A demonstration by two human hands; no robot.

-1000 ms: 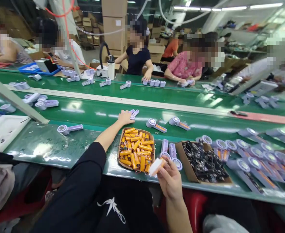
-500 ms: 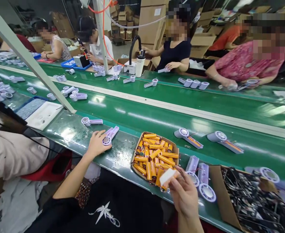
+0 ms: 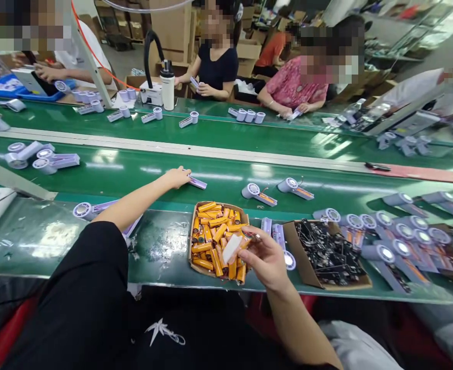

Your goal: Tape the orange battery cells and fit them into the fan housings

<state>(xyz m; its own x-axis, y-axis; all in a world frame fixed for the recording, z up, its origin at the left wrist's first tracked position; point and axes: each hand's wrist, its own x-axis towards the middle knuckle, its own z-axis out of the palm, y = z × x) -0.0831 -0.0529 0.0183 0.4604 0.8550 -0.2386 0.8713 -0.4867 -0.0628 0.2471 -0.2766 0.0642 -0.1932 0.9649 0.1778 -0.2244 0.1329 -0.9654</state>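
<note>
My left hand (image 3: 178, 177) reaches out over the green belt, its fingers closed around a lavender handheld fan housing (image 3: 197, 182) whose open handle sticks out to the right. The fan's head is hidden under the hand. My right hand (image 3: 267, 259) is closed on an orange battery with a white pad (image 3: 231, 249) on it, held just above the right side of a cardboard box (image 3: 191, 257). Loose orange batteries (image 3: 219, 234) fill that box. Another fan housing (image 3: 83, 210) lies on the bench beneath my left arm, partly covered by it.
Two fans with orange batteries in their handles, one nearer (image 3: 253, 191), one farther (image 3: 288, 185), lie on the belt. Black parts (image 3: 328, 252) fill a carton to the right, with several fans beyond. Co-workers sit across the belt. A slanted metal post (image 3: 14, 177) stands left.
My left hand has moved from the bench edge forward onto the belt, where it now grips a fan housing. My right hand still holds the battery with the white pad. The view has swung right.
</note>
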